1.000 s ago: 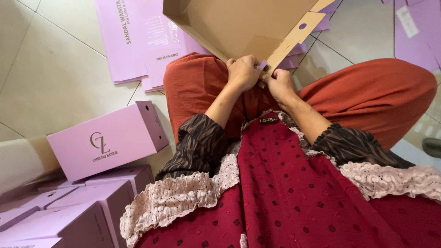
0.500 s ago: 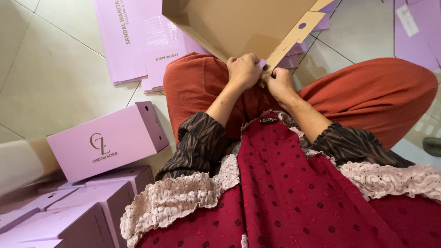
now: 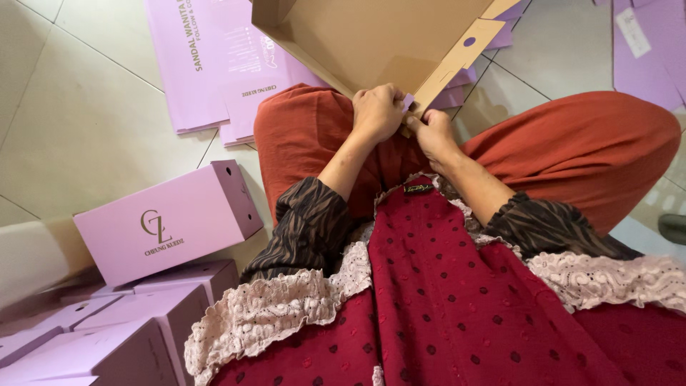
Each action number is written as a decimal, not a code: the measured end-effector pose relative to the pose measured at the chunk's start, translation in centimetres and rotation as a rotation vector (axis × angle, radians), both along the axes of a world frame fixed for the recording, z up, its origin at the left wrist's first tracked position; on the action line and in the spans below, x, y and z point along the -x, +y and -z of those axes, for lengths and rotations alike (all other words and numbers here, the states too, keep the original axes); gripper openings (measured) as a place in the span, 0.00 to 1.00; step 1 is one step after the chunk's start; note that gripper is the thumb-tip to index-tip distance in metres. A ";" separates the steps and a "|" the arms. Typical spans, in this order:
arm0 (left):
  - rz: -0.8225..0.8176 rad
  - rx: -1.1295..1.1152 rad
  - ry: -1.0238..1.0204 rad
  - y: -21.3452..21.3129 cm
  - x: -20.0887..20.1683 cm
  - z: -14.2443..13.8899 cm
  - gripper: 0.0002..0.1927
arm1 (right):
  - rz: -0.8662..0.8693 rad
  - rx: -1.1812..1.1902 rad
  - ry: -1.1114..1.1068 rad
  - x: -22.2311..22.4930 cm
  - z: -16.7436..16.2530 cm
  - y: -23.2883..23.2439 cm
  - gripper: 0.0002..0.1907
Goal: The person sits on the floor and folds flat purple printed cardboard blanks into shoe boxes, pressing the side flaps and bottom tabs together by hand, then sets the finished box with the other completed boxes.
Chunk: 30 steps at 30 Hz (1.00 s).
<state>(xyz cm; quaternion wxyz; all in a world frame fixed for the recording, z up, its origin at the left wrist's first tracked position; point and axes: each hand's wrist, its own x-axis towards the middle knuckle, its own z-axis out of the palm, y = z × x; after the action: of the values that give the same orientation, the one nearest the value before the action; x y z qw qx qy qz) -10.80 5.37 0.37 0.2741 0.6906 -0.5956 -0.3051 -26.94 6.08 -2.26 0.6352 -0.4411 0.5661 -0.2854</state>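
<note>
Open box: one half-folded box [image 3: 371, 43], frame top.
Finished boxes: one lilac box [image 3: 168, 221] left; several stacked below.
Left hand [image 3: 377, 111]: fingers curled, pinching the box's near edge.
Right hand [image 3: 434, 134]: fingers clamped on flap [image 3: 457, 61].

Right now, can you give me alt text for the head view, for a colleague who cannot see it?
Both hands, left hand and right hand, grip the near edge of a half-folded cardboard box, brown inside, held over the person's lap. A finished lilac box stands on the tiled floor to the left, with flat lilac sheets beyond.
</note>
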 end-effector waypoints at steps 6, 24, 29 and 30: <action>-0.015 0.011 -0.059 0.1 0.2 0.1 0.08 | -0.009 -0.007 -0.094 0.1 0.9 -0.2 0.07; 0.165 -0.116 0.002 0.8 -0.8 -2.2 0.18 | 0.102 -0.027 -0.123 -0.3 -1.4 0.2 0.09; 0.106 0.300 -0.202 3.9 0.5 -4.0 0.24 | -0.375 0.043 0.289 1.2 -5.3 -3.5 0.14; 0.048 0.307 -0.223 4.5 0.9 -4.1 0.23 | -0.525 0.114 0.502 1.6 -6.4 -4.4 0.17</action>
<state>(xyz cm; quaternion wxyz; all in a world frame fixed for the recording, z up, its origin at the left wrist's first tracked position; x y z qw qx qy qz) -11.73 9.91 4.51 0.3011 0.6559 -0.6781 -0.1388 -28.51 1.69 4.15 0.5027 -0.6621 0.5551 -0.0267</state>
